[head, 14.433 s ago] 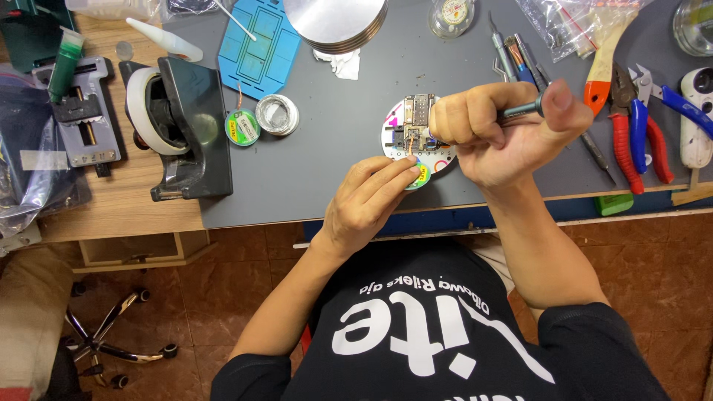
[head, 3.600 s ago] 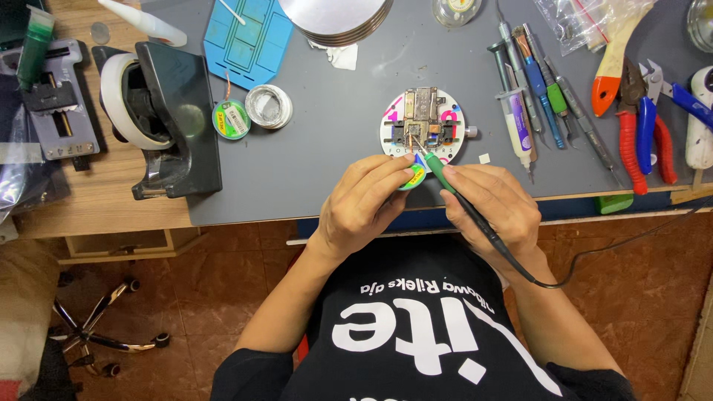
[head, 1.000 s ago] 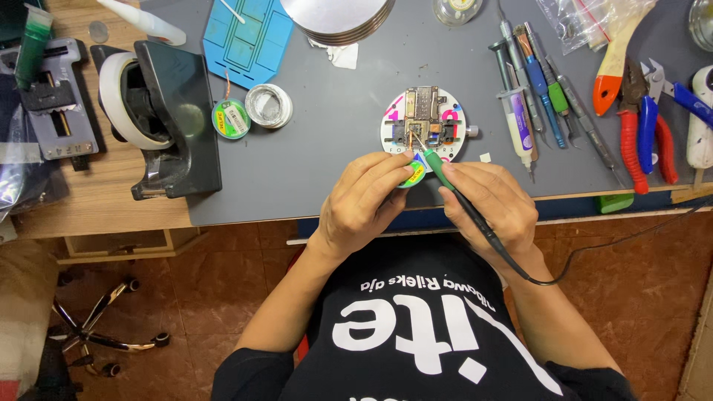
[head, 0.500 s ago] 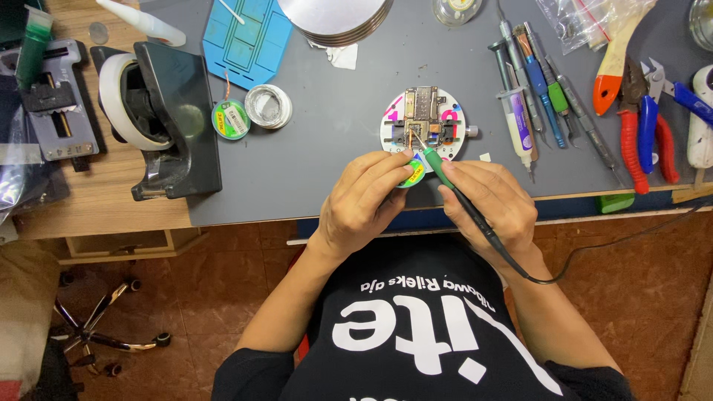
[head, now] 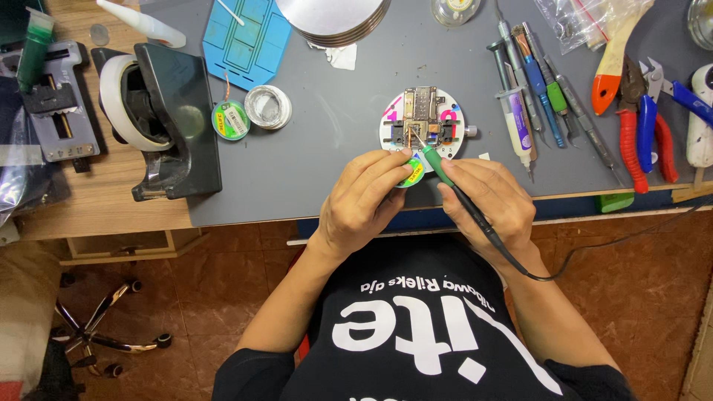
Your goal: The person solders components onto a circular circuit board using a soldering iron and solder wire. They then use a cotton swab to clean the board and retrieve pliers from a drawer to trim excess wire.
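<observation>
R hand (head: 494, 204) fingers clamped pen-style on soldering iron (head: 453, 189), tip at board (head: 420, 128) on round holder; L hand (head: 368, 200) fingers pinched on small green spool (head: 414, 174), feeding braid close for control.

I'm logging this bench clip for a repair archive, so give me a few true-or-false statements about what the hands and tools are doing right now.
1. The right hand holds a green-tipped soldering iron like a pen. True.
2. The iron's tip points at the small circuit board clamped on the round white holder. True.
3. The left hand rests on the tape dispenser. False: it is beside the round holder, fingers pinching a small green spool.
4. The red-handled pliers lie left of the dispenser. False: they lie at the mat's right end.
5. A syringe lies right of the holder. True.
</observation>
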